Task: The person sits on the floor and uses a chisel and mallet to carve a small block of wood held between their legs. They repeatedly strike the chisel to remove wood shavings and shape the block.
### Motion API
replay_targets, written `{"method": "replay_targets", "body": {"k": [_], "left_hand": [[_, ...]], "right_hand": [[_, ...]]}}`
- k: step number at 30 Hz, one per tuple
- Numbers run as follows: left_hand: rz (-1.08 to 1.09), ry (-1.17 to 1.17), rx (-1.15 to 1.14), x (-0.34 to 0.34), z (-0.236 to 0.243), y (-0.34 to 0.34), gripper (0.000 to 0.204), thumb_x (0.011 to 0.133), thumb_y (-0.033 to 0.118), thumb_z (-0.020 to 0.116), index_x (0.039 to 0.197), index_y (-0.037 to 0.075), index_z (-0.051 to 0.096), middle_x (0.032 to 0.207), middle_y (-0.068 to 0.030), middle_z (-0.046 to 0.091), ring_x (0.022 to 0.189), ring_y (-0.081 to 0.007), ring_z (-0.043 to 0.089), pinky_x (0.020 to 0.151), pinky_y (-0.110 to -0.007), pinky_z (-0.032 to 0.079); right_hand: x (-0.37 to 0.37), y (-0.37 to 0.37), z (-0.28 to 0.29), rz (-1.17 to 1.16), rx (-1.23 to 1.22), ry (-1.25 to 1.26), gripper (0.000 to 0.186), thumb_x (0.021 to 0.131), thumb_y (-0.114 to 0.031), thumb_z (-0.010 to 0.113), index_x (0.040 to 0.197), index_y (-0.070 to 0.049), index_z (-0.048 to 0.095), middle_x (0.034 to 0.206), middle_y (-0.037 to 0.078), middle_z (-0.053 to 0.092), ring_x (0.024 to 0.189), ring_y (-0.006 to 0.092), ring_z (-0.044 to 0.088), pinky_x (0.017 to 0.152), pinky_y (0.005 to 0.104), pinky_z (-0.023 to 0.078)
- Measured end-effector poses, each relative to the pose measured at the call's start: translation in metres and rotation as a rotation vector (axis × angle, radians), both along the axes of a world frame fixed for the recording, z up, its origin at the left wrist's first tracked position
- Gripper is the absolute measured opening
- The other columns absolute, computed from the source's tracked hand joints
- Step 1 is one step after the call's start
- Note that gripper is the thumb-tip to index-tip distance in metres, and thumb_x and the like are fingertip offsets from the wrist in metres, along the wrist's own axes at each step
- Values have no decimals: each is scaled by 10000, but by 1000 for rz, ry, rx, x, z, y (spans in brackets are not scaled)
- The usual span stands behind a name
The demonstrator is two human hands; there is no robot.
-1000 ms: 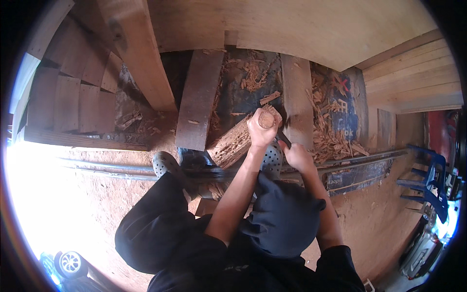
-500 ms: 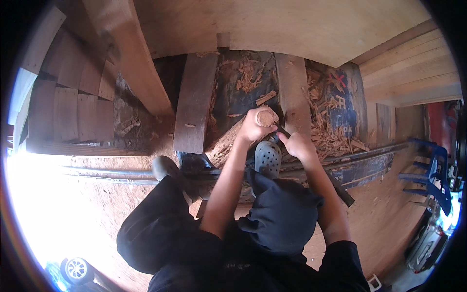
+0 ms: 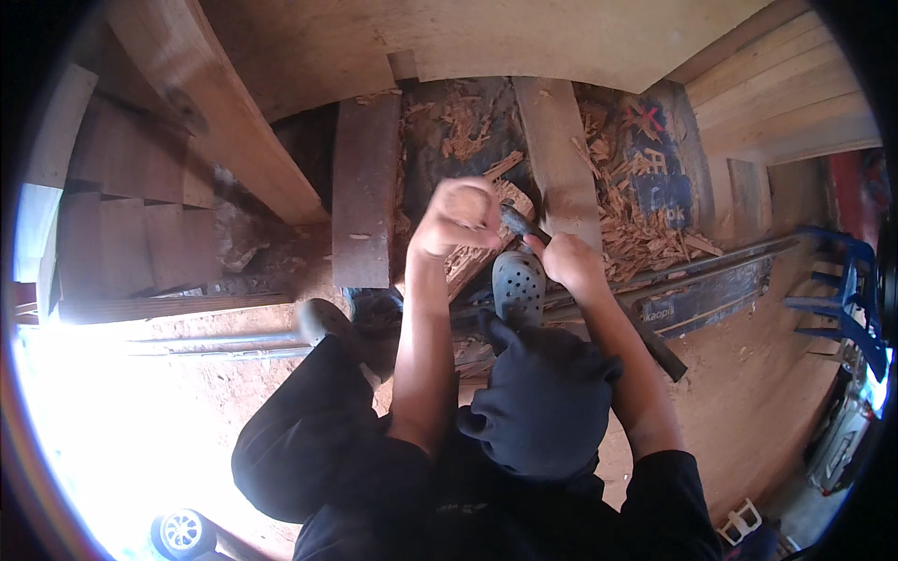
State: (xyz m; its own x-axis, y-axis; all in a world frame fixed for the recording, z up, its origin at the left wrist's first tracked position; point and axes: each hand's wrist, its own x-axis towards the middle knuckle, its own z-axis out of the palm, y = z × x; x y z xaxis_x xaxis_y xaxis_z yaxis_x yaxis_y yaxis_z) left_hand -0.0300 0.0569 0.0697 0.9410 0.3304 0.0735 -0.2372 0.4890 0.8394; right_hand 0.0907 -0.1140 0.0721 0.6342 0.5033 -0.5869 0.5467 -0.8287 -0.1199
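By the chipped tan wooden block (image 3: 470, 266), my left grip (image 3: 449, 224) encircled a round-ended wooden club (image 3: 466, 207); my right grip (image 3: 572, 264) clamped a dark bar (image 3: 655, 344) — likely steadying it.

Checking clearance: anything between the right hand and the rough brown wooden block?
Yes: a grey perforated clog sits between the right hand and the near part of the block; the long dark tool points toward the far end.

Blue plastic chair (image 3: 856, 297) at far right. Spoked wheel (image 3: 181, 531) at lower left. Pale planks (image 3: 784, 101) at upper right.
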Motion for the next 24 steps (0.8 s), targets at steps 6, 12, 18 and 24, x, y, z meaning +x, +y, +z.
{"method": "replay_targets", "body": {"k": [6,12,18,24], "left_hand": [[657,28,179,-11,3,-5,282,531,-147,646,706,27,509,648,-75,553,600,-136,519,543,-255,405],[817,149,153,-25,-31,-26,263,549,-145,644,729,22,548,681,-61,578,627,-120,532,593,-250,436],[696,215,201,-23,-53,-41,228,558,-91,662,729,24,564,688,-39,583,640,-108,535,609,-245,433],[574,290,322,-18,-51,-45,238,588,-47,707,756,41,564,694,6,567,647,-70,512,606,-231,425]], "right_hand": [[-4,1,3,29,-48,-1,627,881,-558,409,923,20,649,914,224,639,907,380,611,797,440,482],[-9,0,5,-17,-75,16,623,873,-559,427,916,22,648,933,232,636,916,377,612,776,445,489],[-14,-4,-1,-40,-31,-13,620,868,-547,445,915,36,649,926,247,632,927,387,605,791,440,484],[-13,-27,-17,-67,80,28,626,861,-534,469,903,67,640,957,277,612,945,417,584,802,450,469]]}}
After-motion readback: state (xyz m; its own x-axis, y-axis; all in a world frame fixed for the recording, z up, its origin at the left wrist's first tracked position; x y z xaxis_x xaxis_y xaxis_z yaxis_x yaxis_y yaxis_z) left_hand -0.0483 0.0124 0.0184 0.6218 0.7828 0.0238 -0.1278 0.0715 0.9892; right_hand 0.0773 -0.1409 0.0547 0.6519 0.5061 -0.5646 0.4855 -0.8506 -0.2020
